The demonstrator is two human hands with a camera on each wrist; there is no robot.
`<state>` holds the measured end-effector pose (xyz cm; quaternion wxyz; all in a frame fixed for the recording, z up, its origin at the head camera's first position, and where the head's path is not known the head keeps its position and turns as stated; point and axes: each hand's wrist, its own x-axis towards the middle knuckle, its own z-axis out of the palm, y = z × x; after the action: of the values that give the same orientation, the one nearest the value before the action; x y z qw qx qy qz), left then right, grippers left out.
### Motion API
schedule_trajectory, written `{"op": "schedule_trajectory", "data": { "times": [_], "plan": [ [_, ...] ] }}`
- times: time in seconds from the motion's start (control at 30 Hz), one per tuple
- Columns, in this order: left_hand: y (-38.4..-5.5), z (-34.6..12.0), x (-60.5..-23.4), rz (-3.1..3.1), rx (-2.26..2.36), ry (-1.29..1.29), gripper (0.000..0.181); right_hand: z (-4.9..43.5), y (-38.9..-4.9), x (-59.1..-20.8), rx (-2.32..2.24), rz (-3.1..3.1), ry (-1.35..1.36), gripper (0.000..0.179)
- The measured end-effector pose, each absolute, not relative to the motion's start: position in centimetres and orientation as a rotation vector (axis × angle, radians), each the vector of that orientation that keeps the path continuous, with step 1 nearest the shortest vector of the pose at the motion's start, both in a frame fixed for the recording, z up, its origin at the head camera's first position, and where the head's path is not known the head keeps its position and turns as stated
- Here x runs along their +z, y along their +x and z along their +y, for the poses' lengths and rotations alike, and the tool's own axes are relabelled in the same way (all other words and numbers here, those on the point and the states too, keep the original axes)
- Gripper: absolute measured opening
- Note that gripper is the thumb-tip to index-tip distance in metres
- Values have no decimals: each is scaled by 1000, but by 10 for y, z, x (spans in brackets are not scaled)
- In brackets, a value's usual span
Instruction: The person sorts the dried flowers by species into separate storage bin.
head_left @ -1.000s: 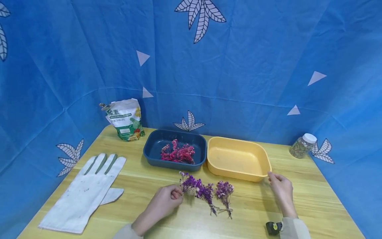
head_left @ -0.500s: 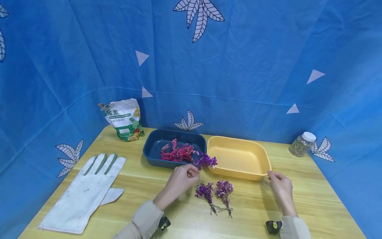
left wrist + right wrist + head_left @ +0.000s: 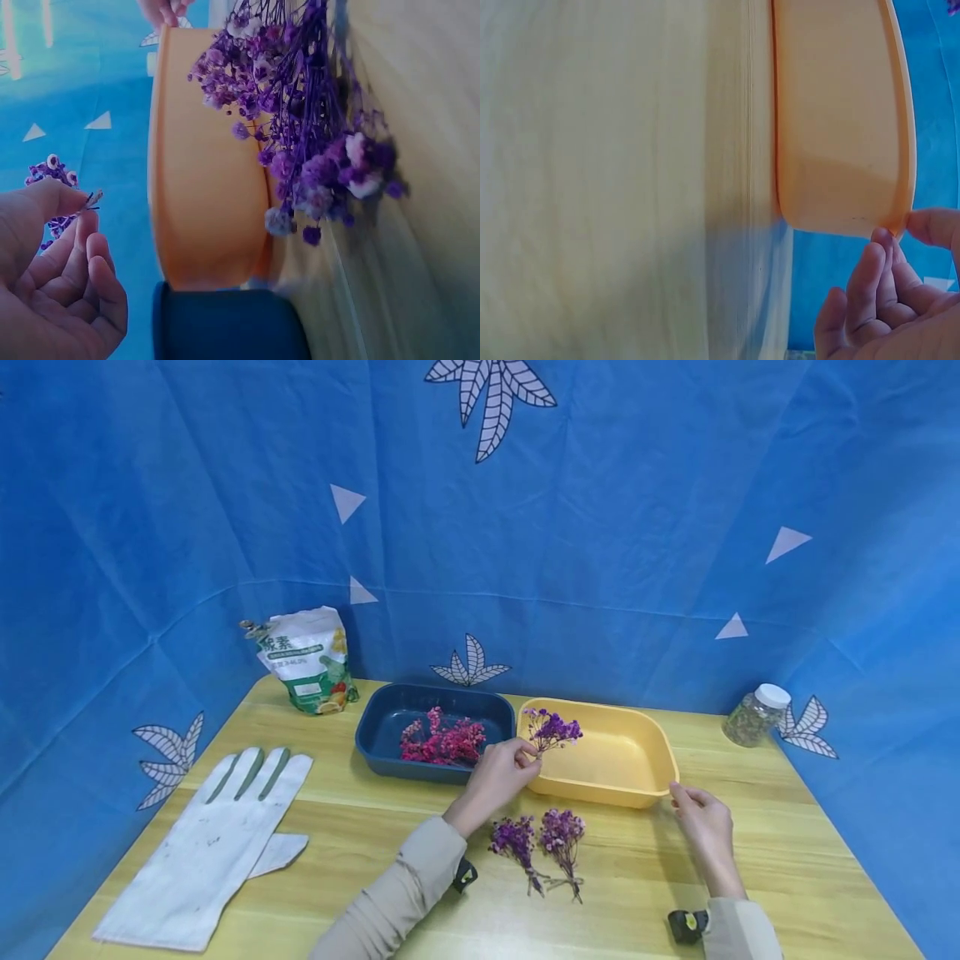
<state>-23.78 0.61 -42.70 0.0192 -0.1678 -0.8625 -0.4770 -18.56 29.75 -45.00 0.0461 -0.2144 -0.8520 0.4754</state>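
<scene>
My left hand (image 3: 501,777) pinches a small bunch of purple dried flowers (image 3: 553,729) by its stems, over the left part of the yellow tray (image 3: 600,796). In the left wrist view the stem ends (image 3: 93,199) poke out between thumb and fingertip. My right hand (image 3: 703,831) grips the yellow tray's front right corner; the right wrist view shows the thumb (image 3: 930,223) at the rim and fingertips against the outer wall. Two more purple bunches, one on the left (image 3: 513,841) and one on the right (image 3: 562,837), lie on the table in front of the trays.
Beside the yellow tray stands a dark blue tray (image 3: 378,760) with pink-red dried flowers (image 3: 442,742) in it. A white work glove (image 3: 202,852) lies at the left. A white and green bag (image 3: 307,660) and a white-lidded jar (image 3: 756,717) stand at the back corners.
My left hand has lifted one purple bunch from the table and carried it right and away from me, to over the yellow tray. The right hand has stayed at the tray's corner.
</scene>
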Motion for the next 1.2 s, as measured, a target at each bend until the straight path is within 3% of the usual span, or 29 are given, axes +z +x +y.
{"op": "schedule_trajectory", "data": {
  "times": [0.6, 1.2],
  "plan": [
    [-257, 24, -433, -2764, -1372, -447, 23, 298, -183, -451, 1489, -2605, -630, 62],
    [-220, 1, -430, -2692, -1462, -527, 17, 299, -184, -452, 1501, -2597, -640, 62]
  ]
}}
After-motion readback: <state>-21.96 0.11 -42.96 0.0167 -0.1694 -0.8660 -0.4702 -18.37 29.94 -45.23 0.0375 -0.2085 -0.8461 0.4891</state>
